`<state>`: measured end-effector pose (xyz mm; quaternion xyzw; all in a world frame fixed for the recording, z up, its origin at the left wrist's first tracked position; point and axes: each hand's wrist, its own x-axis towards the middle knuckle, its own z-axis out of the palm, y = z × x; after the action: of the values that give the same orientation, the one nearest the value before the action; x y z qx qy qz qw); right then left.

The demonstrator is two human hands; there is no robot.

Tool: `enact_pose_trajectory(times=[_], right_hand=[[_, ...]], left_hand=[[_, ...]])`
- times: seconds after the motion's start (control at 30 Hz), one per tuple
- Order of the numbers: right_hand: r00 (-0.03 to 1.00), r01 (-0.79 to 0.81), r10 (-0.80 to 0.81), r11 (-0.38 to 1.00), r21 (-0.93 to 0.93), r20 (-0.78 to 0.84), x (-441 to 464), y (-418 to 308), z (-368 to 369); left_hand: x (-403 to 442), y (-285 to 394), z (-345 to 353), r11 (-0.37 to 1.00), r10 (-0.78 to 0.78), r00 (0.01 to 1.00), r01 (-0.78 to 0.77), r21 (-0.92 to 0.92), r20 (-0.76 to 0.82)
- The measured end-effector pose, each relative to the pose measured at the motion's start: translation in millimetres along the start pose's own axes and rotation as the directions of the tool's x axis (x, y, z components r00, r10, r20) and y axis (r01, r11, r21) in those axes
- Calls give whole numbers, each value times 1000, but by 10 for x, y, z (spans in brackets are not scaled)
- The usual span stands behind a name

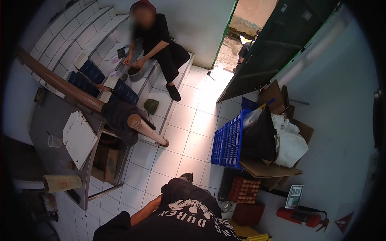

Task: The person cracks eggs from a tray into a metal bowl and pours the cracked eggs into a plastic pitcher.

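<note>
Neither my left hand nor my right hand is in view, so what they hold or touch cannot be told. Closest to me is a person in a black printed shirt [189, 215], seen from behind and bent forward. One bare forearm [145, 211] of that person shows at the left; the hand is hidden. On the tiled steps another person in dark clothes [161, 38] sits with both hands [134, 64] over a grey pot [135, 74]. What those fingers hold is too small to make out.
A blue crate [227, 140], white bags [291, 146] and cardboard stand along the right wall, near stacked egg trays [244, 190] and a fire extinguisher [299, 217]. A metal table [44, 116] and a wooden handrail [60, 82] with dark cloth are left. The green door [261, 48] stands open.
</note>
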<state>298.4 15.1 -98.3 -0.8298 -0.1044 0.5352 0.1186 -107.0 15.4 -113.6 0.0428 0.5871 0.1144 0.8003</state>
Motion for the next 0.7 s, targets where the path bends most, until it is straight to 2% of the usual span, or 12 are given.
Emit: enact_pose_trajectory(times=[0.33,0.6,0.67,0.7], right_hand=[[999,-28,28,1000,-7,-39,-164,39,-96],[982,-141,140,990,-3,-125,-473,322,-294],[977,-166,165,986,9,-138,-552,423,-338],[976,-172,172,985,10,-135,-589,482,-365]], left_hand=[[198,11,60,990,37,999,-39,-134,-22],[338,-246,164,949,58,996,-78,-306,-74],[311,-200,172,973,72,990,-96,-212,-118],[343,-108,124,995,99,985,-100,2,-141]])
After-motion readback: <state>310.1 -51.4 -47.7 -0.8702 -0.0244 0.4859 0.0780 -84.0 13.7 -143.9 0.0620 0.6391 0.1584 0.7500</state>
